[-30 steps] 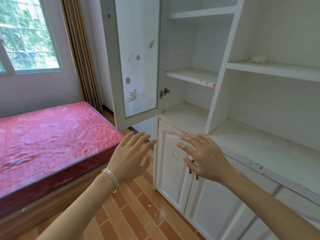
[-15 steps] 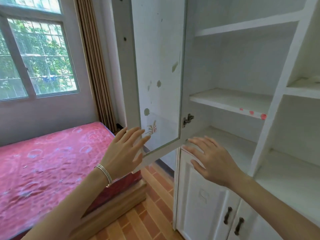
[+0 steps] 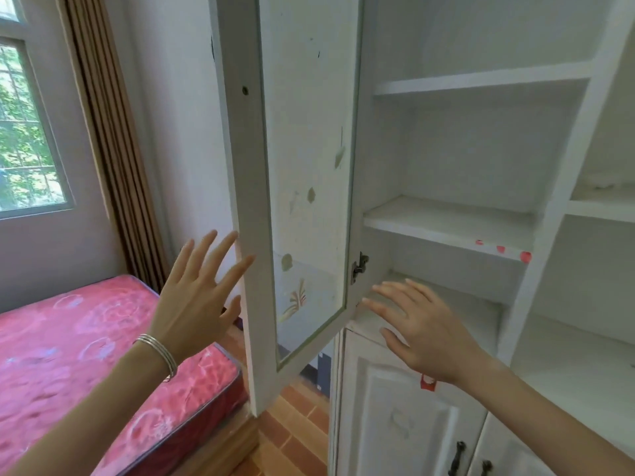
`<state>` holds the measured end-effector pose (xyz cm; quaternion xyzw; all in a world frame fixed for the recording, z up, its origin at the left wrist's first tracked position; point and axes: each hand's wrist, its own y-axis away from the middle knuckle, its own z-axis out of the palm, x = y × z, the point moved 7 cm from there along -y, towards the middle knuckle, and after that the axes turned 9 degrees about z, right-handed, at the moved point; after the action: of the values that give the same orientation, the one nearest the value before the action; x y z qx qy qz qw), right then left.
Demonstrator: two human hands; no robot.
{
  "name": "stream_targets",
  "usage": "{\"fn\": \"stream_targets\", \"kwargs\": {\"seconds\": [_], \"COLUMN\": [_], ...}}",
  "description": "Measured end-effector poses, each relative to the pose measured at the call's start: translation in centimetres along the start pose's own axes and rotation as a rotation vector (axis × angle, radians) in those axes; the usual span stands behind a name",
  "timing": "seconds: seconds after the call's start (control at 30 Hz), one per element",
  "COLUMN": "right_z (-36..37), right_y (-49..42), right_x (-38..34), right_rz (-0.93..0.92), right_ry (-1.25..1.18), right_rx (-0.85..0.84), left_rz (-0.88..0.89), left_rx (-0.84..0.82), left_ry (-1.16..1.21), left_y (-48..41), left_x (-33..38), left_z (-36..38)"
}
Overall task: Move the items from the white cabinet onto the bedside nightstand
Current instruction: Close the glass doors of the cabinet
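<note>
Now both your hands are spread and hold nothing: your left hand (image 3: pixel 196 304) sits lower centre-left, fingertips by the edge of the open glass-panelled white door (image 3: pixel 240 149) (touching or not, I cannot tell), and your right hand (image 3: pixel 422 331) sits lower centre-right, before the tall white wooden cabinet (image 3: pixel 565 166).

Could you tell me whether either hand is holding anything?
No, the left hand and right hand both have straight, spread fingers and hold nothing.
</note>
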<state>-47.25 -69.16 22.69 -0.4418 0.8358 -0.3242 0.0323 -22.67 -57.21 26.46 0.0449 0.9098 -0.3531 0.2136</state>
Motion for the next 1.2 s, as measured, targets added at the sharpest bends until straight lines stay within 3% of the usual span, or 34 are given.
{"fn": "stream_targets", "kwargs": {"seconds": [0.43,0.87,1.2], "right_z": [-2.5,-3.6,-6.6], "right_y": [-1.7,1.1,7.3], "right_x": [-2.3,-3.0,0.4], "right_rz": [0.158,0.254,0.442], "right_ry": [0.152,0.22,0.313], "right_rx": [0.006,-0.02,-0.031], "left_rz": [0.283,0.529,0.524], "left_rx": [0.224,0.296,0.511], "left_ry": [0.312,0.435,0.433], "left_y": [-1.0,-2.2,-8.4], "left_x": [-1.9,1.2,6.9], "left_z": [1.4,-0.5,-1.8]}}
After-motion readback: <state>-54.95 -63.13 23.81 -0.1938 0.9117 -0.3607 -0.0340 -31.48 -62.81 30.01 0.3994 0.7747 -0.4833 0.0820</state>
